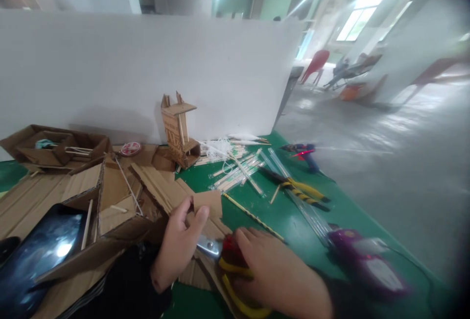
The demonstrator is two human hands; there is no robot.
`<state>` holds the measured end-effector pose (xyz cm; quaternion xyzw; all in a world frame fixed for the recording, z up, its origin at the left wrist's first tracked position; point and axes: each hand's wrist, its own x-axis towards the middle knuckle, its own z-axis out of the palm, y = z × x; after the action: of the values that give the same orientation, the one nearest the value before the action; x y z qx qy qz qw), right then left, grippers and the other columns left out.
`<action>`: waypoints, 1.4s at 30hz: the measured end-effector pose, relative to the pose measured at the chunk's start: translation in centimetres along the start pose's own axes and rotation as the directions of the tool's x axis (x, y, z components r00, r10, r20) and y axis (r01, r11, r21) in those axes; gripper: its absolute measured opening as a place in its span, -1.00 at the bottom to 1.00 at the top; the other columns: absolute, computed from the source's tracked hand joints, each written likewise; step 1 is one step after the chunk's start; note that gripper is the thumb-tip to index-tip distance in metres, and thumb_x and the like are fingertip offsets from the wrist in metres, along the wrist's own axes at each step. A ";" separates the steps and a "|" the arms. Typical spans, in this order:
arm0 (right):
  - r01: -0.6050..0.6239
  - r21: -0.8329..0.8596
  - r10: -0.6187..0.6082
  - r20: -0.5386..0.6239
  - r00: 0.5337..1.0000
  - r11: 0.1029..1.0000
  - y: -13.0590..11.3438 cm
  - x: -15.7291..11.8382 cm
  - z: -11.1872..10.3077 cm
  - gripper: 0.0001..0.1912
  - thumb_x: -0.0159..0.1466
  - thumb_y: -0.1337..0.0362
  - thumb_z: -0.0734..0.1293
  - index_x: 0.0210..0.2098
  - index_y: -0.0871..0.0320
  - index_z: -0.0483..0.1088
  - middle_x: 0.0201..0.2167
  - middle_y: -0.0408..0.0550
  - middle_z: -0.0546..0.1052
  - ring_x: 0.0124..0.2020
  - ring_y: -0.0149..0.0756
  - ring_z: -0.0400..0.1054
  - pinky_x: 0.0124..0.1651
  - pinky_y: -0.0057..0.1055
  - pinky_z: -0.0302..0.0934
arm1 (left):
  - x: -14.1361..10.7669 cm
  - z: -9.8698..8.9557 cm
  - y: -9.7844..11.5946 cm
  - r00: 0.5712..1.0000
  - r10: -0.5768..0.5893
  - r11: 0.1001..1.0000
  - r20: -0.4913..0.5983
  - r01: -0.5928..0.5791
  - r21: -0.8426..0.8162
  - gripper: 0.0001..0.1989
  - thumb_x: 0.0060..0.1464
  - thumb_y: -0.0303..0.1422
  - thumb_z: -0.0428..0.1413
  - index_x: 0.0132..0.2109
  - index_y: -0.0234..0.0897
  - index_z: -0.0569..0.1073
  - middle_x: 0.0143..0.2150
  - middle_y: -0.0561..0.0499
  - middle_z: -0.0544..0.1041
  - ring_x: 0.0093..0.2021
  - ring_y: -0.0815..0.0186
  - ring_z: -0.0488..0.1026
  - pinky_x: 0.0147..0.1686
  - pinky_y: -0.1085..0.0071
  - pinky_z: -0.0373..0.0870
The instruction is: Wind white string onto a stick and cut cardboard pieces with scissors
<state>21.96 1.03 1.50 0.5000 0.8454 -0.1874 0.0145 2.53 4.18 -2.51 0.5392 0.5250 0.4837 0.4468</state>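
Note:
My left hand [181, 240] is closed on a small flat piece of cardboard [208, 203], pinched between thumb and fingers. To its right, my right hand [273, 270] is closed round scissors [211, 247] with red and yellow handles. Their metal part points left, toward my left wrist; the blade tips are hidden. Larger cardboard strips [161, 186] lie under and behind my left hand. A thin black-and-yellow pencil [253, 216] rests on the green table just beyond my right hand.
Left are a dark tablet [44, 255] and cardboard boxes [69, 147]. A cardboard stand [176, 133] is upright before the white panel [147, 64]. Wooden sticks [238, 174], pliers [301, 189], a glue gun [304, 154] and a purple device [363, 260] lie right.

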 end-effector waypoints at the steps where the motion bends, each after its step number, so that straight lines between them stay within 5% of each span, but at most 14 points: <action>1: -0.020 -0.021 0.020 -0.009 1.000 1.000 -0.2 0.0 0.4 -0.73 0.04 0.23 0.42 -0.29 0.16 0.33 -0.36 -0.03 0.51 -0.39 -0.15 0.40 -0.43 -0.35 0.08 | -0.1 -0.1 0.2 1.000 0.004 1.000 0.000 -0.004 0.018 -0.71 0.12 -0.20 0.11 -0.10 -0.30 0.43 -0.20 -0.06 0.56 -0.16 0.19 0.49 -0.18 0.36 0.42; 6: -0.033 -0.006 0.033 0.006 0.999 0.999 -0.3 0.1 1.3 -0.74 0.04 0.38 0.33 -0.24 0.17 0.29 -0.46 -0.05 0.49 -0.45 -0.17 0.40 -0.50 -0.38 0.00 | -0.6 -0.6 1.8 0.981 0.193 0.967 -0.001 -0.190 0.172 -0.92 0.12 -0.36 0.08 -0.27 -0.25 0.32 -0.19 -0.04 0.47 -0.11 0.22 0.45 -0.11 0.33 0.37; 12: -0.020 0.166 0.047 -0.156 0.987 0.986 -0.1 0.4 2.6 -0.73 0.05 0.44 0.28 -0.23 0.15 0.29 -0.28 0.03 0.49 -0.31 -0.19 0.36 -0.30 -0.38 0.14 | -1.6 -1.0 4.3 0.886 0.464 0.856 -0.001 -0.448 0.259 -0.72 0.04 -0.58 0.04 -0.44 -0.19 0.10 -0.09 -0.07 0.40 0.05 0.17 0.38 -0.06 0.28 0.36; 17: -0.162 0.477 0.297 -0.223 0.928 0.864 0.5 1.0 2.9 -0.89 0.14 0.33 0.29 -0.32 0.11 0.27 -0.43 -0.10 0.45 -0.44 -0.27 0.27 -0.40 -0.39 0.10 | -2.3 -1.5 6.0 0.807 0.591 0.741 -0.011 -0.537 0.404 -0.74 0.00 -0.39 0.25 -0.34 -0.17 0.26 0.04 -0.06 0.31 0.10 0.15 0.32 0.02 0.23 0.31; 20: -0.016 0.742 0.266 -0.220 0.938 0.670 0.6 1.1 2.4 -0.87 0.15 0.24 0.33 -0.33 0.11 0.30 -0.43 -0.10 0.45 -0.42 -0.27 0.28 -0.39 -0.39 0.16 | -2.2 -2.1 6.3 0.789 0.615 0.711 -0.008 -0.549 0.439 -0.62 -0.12 -0.14 0.33 -0.31 -0.16 0.30 -0.02 -0.05 0.28 0.02 0.15 0.32 -0.05 0.26 0.35; 24: 0.191 0.931 0.195 -0.259 0.946 0.311 0.0 0.9 2.2 -0.74 0.15 0.15 0.30 -0.18 0.06 0.30 -0.37 -0.08 0.46 -0.40 -0.23 0.36 -0.35 -0.35 0.26 | -1.6 -2.5 6.3 0.813 0.582 0.717 -0.007 -0.509 0.476 -0.74 0.13 -0.09 0.09 -0.25 -0.18 0.32 -0.14 -0.05 0.25 -0.06 0.17 0.30 -0.12 0.28 0.36; 27: 0.187 0.943 0.139 -0.232 0.963 0.277 -0.6 0.4 2.2 -0.58 0.07 0.24 0.34 -0.06 0.02 0.28 -0.25 -0.05 0.46 -0.22 -0.18 0.38 -0.18 -0.32 0.28 | -1.4 -2.3 6.1 0.840 0.540 0.756 -0.049 -0.459 0.466 -0.94 0.22 -0.36 -0.02 -0.21 -0.19 0.33 -0.13 -0.05 0.26 -0.02 0.21 0.30 -0.01 0.29 0.29; 31: 0.167 0.961 0.032 -0.178 0.983 0.222 -1.2 -0.3 2.8 -0.47 0.06 0.19 0.40 0.02 0.01 0.25 -0.15 -0.04 0.43 -0.13 -0.19 0.33 -0.10 -0.35 0.25 | -1.1 -1.8 6.0 0.928 0.330 0.942 -0.176 -0.310 0.128 -0.70 0.12 -0.36 0.12 0.00 -0.16 0.29 -0.04 -0.05 0.37 0.00 0.22 0.38 -0.03 0.32 0.35; 36: 0.123 0.961 0.110 -0.154 0.982 0.249 -1.7 -0.1 3.2 -0.47 0.18 -0.20 0.26 -0.09 0.09 0.26 -0.24 -0.08 0.37 -0.21 -0.26 0.27 -0.08 -0.34 0.21 | -0.6 -1.9 6.4 0.994 -0.045 0.930 -0.099 0.006 -0.368 -0.51 0.07 -0.26 0.22 0.10 -0.19 0.25 -0.07 -0.06 0.53 -0.11 0.23 0.51 -0.12 0.35 0.44; 42: 0.132 0.881 0.129 -0.212 0.969 0.455 -2.2 -0.3 2.0 -0.47 0.20 -0.24 0.19 -0.16 0.10 0.28 -0.30 -0.08 0.37 -0.28 -0.27 0.24 -0.18 -0.37 0.21 | -0.9 -1.8 7.0 0.995 -0.062 0.947 -0.073 0.036 -0.319 -0.62 0.08 -0.24 0.21 -0.02 -0.21 0.28 -0.18 0.01 0.57 -0.22 0.31 0.54 -0.24 0.47 0.45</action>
<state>19.89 -0.85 0.37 0.4520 0.6176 -0.5369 -0.3550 1.65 2.92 4.60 0.4269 0.4716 0.5724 0.5175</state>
